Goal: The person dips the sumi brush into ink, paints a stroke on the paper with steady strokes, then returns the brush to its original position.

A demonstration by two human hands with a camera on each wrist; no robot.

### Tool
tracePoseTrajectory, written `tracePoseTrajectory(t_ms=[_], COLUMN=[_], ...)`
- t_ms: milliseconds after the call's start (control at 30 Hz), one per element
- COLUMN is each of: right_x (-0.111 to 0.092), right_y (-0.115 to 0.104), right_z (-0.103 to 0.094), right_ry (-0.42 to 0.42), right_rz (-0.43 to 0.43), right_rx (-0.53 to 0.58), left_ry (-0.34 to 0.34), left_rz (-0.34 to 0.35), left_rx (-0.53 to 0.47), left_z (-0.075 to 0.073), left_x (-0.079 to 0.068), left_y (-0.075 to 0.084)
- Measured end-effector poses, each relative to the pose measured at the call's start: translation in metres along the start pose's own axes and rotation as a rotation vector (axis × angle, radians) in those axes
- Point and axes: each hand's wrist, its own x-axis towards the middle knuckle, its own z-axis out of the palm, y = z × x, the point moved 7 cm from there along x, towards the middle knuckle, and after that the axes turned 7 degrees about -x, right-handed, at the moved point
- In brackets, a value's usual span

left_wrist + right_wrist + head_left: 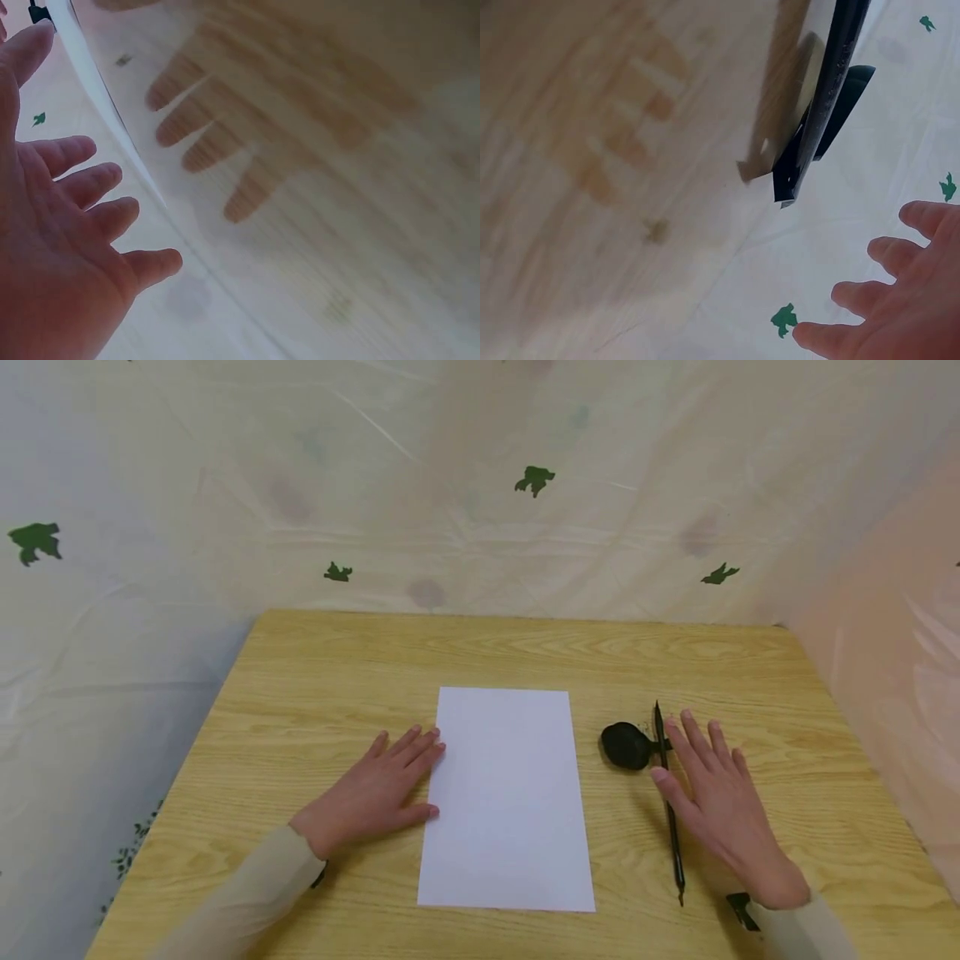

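A white sheet of paper (506, 802) lies in the middle of the wooden table, longer from front to back than across. My left hand (375, 793) is at its left edge, palm down, fingers extended, with the fingertips overlapping that edge in the head view. To the right of the paper sits a small round black dish (626, 746). A slim black brush (671, 827) leans across a short piece at the dish's right side, its pointed tip facing away from me. Beside the brush, my right hand (720, 797) is spread, holding nothing. Whether its thumb touches the brush, I cannot tell.
The light wood table (337, 668) ends at a pale cloth backdrop (450, 510) with green bird-shaped marks, behind and at both sides. In the left wrist view, the glossy tabletop (337, 225) mirrors my fingers. Black straps show below both wrists.
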Motion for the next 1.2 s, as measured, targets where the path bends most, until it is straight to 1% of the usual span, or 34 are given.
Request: tracePoseTrajectory(t_ms=[100, 300, 433, 600, 767, 900, 1000, 1100, 1200], right_x=[-0.001, -0.005, -0.008, -0.011, -0.014, -0.015, -0.015, -0.014, -0.012], right_y=[0.0, -0.001, -0.001, 0.004, 0.012, 0.017, 0.019, 0.019, 0.018], right_z=[-0.002, -0.005, -0.009, -0.013, -0.015, -0.015, -0.015, -0.015, -0.015], right_ry=[0.003, -0.017, -0.013, -0.001, 0.001, 0.035, 0.073, 0.113, 0.152], right_rz=[-0.002, -0.007, -0.035, -0.09, -0.116, -0.146, -0.181, -0.233, -0.308], right_rx=[0.011, 0.07, 0.088, 0.071, 0.023, -0.021, -0.034, -0.027, -0.023], left_ry=[-0.019, -0.057, -0.065, -0.067, -0.072, -0.075, -0.073, -0.073, -0.075], left_rz=[-0.002, -0.029, -0.042, -0.052, -0.059, -0.06, -0.056, -0.058, -0.058], left_rx=[-0.003, -0.007, -0.01, -0.015, -0.011, -0.011, -0.011, -0.006, -0.003], left_z=[0.003, 0.008, 0.009, 0.01, 0.011, 0.012, 0.012, 0.013, 0.013], left_x=[0.001, 0.001, 0.002, 0.003, 0.005, 0.006, 0.006, 0.006, 0.006], left_y=[0.0, -0.003, -0.003, -0.004, -0.004, -0.004, -0.004, -0.004, -0.004])
